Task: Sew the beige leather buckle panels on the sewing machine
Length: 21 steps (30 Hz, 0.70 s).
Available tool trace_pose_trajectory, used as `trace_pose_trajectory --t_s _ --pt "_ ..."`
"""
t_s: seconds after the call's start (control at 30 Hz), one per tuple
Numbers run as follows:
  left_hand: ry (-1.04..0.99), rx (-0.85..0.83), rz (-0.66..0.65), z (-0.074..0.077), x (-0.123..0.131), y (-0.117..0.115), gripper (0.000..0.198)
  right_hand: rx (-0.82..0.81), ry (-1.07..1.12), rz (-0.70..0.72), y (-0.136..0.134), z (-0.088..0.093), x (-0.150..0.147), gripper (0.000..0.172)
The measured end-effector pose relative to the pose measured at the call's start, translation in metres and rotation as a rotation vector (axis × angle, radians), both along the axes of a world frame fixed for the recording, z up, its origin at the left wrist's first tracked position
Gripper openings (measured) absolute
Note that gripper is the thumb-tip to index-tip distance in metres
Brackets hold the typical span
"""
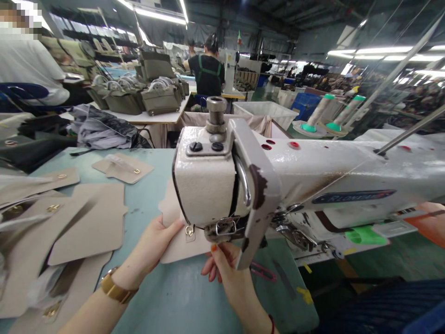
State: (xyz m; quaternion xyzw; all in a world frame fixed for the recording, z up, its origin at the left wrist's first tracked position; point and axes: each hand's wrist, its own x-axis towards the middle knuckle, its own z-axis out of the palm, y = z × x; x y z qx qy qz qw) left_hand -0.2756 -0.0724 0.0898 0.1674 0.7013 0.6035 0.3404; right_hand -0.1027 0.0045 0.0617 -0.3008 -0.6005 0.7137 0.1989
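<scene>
A beige bag panel [174,248] with a small gold buckle [189,230] lies under the head of a white sewing machine [205,185]. My left hand [163,239] grips the panel's left side, thumb on top and fingers out of sight beneath. At the panel's right corner, below the machine head, is my right hand [227,264]. Its thumb and fingers are drawn together, and whatever lies between them is hidden. The machine head and its grey arm cover the needle area and the rest of the panel.
Several beige panels [90,222] pile up on the left of the green table [174,297]. Another buckled panel [121,168] lies behind. Pink-handled snips [263,272] rest right of my right hand. Thread cones [318,112] stand behind the machine; a person [209,69] sits farther back.
</scene>
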Motion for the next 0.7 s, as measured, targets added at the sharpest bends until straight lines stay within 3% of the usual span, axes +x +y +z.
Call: trace_pose_trajectory --t_s 0.27,0.43,0.7 --pt "-0.322 0.025 -0.214 0.001 -0.004 -0.019 0.037 -0.019 0.002 -0.032 -0.005 0.001 0.0 0.05" --pt "-0.167 -0.066 -0.474 0.001 -0.002 -0.029 0.036 -0.049 0.008 -0.017 -0.009 0.005 -0.004 0.051" --pt "-0.098 -0.091 -0.495 0.007 0.0 -0.025 0.041 -0.044 0.043 -0.043 -0.011 -0.003 -0.006 0.053"
